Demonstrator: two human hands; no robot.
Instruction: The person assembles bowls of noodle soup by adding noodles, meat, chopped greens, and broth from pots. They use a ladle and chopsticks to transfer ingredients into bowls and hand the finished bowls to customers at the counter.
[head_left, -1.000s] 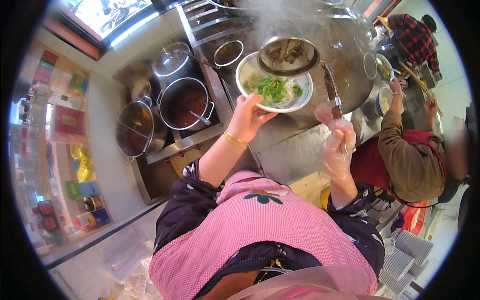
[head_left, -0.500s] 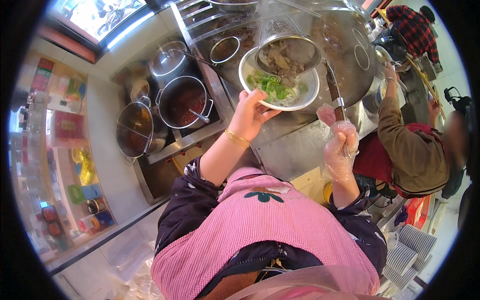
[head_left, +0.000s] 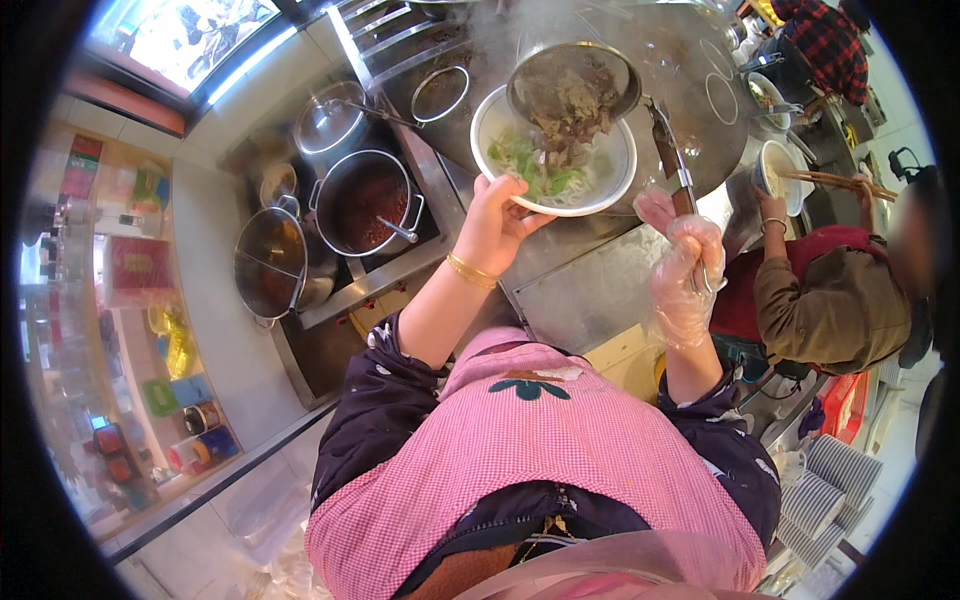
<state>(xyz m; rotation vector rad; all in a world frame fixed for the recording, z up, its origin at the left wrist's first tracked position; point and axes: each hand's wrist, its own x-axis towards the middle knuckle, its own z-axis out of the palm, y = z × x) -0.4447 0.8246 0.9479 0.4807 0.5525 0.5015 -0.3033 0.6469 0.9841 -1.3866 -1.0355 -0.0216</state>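
Note:
My left hand (head_left: 500, 222) grips the near rim of a white bowl (head_left: 618, 187) that holds white noodles and chopped greens (head_left: 530, 168). Above the bowl's far side, a mesh strainer (head_left: 637, 84) tips toward me, and cooked sliced meat (head_left: 572, 100) slides from it onto the greens. My right hand (head_left: 690, 262), in a clear plastic glove, is closed around the strainer's long handle (head_left: 670, 150). Steam rises behind the strainer and blurs the far part of it.
A large steaming cooking vat (head_left: 690, 60) lies beyond the bowl. To the left stand a pot of red sauce (head_left: 362, 205), a divided pot (head_left: 270, 262) and a lidded pot (head_left: 330, 120). At the right, a co-worker (head_left: 835, 300) holds a bowl and chopsticks (head_left: 838, 183).
The strainer has tipped further, and meat now falls into the bowl. My left hand and the bowl have shifted slightly left. The co-worker's hands have moved nearer, with chopsticks over a bowl.

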